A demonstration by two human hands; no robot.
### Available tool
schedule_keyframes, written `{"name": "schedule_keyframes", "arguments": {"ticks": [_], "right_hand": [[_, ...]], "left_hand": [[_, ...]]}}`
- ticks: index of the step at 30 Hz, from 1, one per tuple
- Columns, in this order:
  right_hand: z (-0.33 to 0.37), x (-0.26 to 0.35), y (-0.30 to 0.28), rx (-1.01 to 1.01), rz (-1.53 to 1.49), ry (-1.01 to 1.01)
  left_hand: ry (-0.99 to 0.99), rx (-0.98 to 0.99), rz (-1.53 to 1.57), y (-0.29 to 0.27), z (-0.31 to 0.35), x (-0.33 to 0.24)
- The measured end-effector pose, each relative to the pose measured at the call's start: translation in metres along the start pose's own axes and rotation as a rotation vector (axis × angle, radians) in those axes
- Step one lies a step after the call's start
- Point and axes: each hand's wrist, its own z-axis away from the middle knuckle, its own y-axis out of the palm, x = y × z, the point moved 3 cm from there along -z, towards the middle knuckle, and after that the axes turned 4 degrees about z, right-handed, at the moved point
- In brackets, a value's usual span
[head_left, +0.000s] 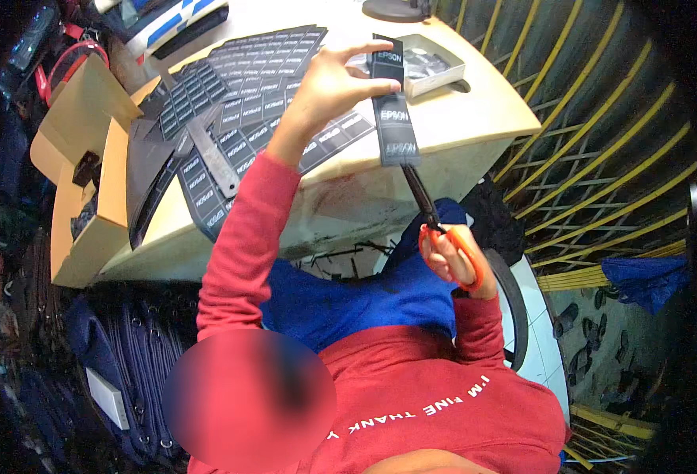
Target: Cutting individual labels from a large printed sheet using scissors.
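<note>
Between the thumb and fingers of my left hand (329,85) is a narrow black label strip (393,103) with pale printing, held upright past the table's front edge. My right hand (451,257) grips a pair of scissors (421,193) by orange handles, lower down and to the right. The dark blades point up at the strip's lower end; whether they touch it or pass behind it, I cannot tell. Black printed label sheets (265,75) lie overlapping on the table to the left, and a metal ruler (212,156) rests across them.
A shallow white box (453,77) with small dark pieces stands right of my left hand. At the table's left edge is an open cardboard box (115,186) holding dark items. A yellow-barred folding gate (601,142) runs along the right. Dark blue straps (131,347) hang at lower left.
</note>
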Motion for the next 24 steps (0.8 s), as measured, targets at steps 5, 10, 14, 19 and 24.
{"name": "schedule_keyframes", "arguments": {"ticks": [5,10,14,19,24], "right_hand": [[0.015,0.003,-0.003,-0.048,0.029,0.021],[0.028,-0.004,-0.032,-0.270,0.001,-0.119],[0.012,-0.007,-0.035,-0.294,-0.115,-0.321],[-0.013,-0.001,-0.015,-0.220,-0.244,-0.334],[-0.007,0.000,-0.011,-0.241,-0.185,-0.306]], "left_hand": [[0.093,-0.058,-0.199,0.000,-0.069,0.047],[0.065,-0.200,0.007,0.002,-0.043,0.057],[0.034,-0.143,0.229,0.006,0.013,0.011],[0.034,-0.110,0.192,0.016,-0.030,0.017],[0.043,-0.170,-0.086,0.002,-0.077,0.030]]}}
